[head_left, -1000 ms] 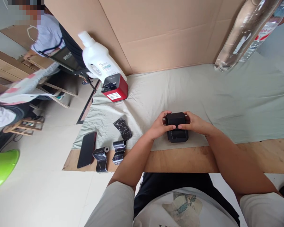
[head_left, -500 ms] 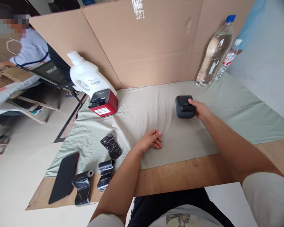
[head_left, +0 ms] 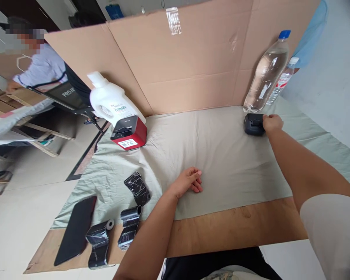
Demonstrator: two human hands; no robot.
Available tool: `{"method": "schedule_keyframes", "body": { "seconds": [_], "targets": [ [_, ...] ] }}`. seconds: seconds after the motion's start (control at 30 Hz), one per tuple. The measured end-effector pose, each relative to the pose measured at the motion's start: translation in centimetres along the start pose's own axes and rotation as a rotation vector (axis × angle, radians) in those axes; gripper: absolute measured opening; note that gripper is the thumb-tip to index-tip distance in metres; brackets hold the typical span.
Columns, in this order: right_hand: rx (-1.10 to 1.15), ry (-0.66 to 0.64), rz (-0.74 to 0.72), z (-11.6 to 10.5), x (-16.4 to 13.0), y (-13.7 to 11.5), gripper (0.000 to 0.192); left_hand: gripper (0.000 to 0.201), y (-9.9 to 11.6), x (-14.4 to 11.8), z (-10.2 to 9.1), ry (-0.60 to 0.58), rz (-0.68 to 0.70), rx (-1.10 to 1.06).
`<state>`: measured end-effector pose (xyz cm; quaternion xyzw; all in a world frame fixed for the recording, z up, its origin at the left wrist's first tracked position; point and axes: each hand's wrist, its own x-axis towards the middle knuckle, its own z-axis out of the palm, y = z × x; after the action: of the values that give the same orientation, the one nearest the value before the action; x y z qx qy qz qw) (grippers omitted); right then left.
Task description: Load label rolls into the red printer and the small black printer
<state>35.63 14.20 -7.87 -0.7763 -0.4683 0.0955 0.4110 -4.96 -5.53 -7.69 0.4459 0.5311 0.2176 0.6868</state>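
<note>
Reaching far forward-right, my right hand (head_left: 272, 123) grips the small black boxy plastic printer (head_left: 253, 124) at the desk's far edge, just beside the clear plastic water bottle (head_left: 265, 76), while my left hand (head_left: 188, 181), well apart, rests loosely curled, empty, on the pale green cloth (head_left: 221, 155).

The right hand (head_left: 272, 123) has carried the small black box-shaped printer (head_left: 253, 124) from mid-cloth to just below the clear plastic water bottle (head_left: 265, 76). The left hand (head_left: 188, 181) has let go and now rests flat on the cloth.
</note>
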Motion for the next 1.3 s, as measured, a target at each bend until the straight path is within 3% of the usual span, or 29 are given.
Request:
{"method": "schedule_keyframes", "body": {
  "seconds": [0.1, 0.23, 0.33, 0.4, 0.5, 0.57, 0.6, 0.63, 0.7, 0.73, 0.77, 0.8, 0.9, 1.0, 1.1, 1.2, 1.3],
  "targets": [
    [-0.207, 0.104, -0.101, 0.6, -4.0, -2.6, 0.038, 0.025, 0.1, 0.2, 0.2, 0.016, -0.006, 0.020],
    [-0.266, -0.255, -0.526, 3.2, -15.0, -5.1, 0.053, 0.019, 0.1, 0.2, 1.0, 0.060, -0.013, 0.092],
    [-0.352, -0.512, -0.707, 4.3, -22.9, -5.1, 0.060, 0.026, -0.2, 0.0, 2.0, 0.122, 0.058, 0.314],
    [-0.384, -0.576, -0.763, 4.5, -25.7, -4.7, 0.059, 0.036, -0.1, 0.0, 2.3, 0.129, 0.170, 0.567],
    [-0.379, -0.568, -0.777, 4.4, -26.5, -4.4, 0.059, 0.039, 1.6, 0.1, 0.8, 0.024, 0.249, 0.818],
    [-0.364, -0.552, -0.780, 4.3, -26.1, -4.3, 0.059, 0.036, 4.1, 0.1, -2.2, 0.101, 0.241, 0.845],
    [-0.359, -0.548, -0.781, 4.3, -25.9, -4.4, 0.058, 0.035, 5.6, 0.1, -4.3, 0.252, 0.240, 0.847],
    [-0.357, -0.548, -0.781, 4.3, -25.8, -4.4, 0.058, 0.039, 7.2, 0.1, -6.6, 0.501, 0.260, 0.866],
    [-0.353, -0.555, -0.766, 4.3, -25.7, -4.5, 0.058, 0.060, 10.0, 0.2, -11.7, 0.999, 0.245, 0.942],
    [-0.351, -0.560, -0.752, 4.4, -25.8, -4.5, 0.058, 0.073, 11.0, 0.3, -14.2, 1.179, 0.187, 0.941],
    [-0.350, -0.566, -0.737, 4.4, -25.8, -4.5, 0.057, 0.085, 11.7, 0.5, -16.5, 1.298, 0.094, 0.908],
    [-0.350, -0.570, -0.723, 4.4, -25.9, -4.5, 0.057, 0.096, 12.1, 0.7, -18.6, 1.336, -0.018, 0.858],
    [-0.352, -0.570, -0.709, 4.4, -25.9, -4.6, 0.057, 0.120, 11.5, 1.4, -22.7, 1.333, -0.207, 0.690],
    [-0.336, -0.557, -0.721, 4.4, -25.8, -4.5, 0.056, 0.127, 10.0, 2.4, -24.0, 1.305, -0.232, 0.586],
    [-0.320, -0.546, -0.718, 4.5, -25.8, -4.4, 0.055, 0.119, 9.4, 3.1, -23.7, 1.328, -0.211, 0.576],
    [-0.315, -0.549, -0.706, 4.6, -25.9, -4.4, 0.054, 0.111, 10.0, 3.1, -22.5, 1.403, -0.178, 0.595],
    [-0.290, -0.552, -0.702, 4.5, -25.9, -4.6, 0.052, 0.106, 10.9, 2.4, -19.8, 1.417, -0.108, 0.594]
  ]
}}
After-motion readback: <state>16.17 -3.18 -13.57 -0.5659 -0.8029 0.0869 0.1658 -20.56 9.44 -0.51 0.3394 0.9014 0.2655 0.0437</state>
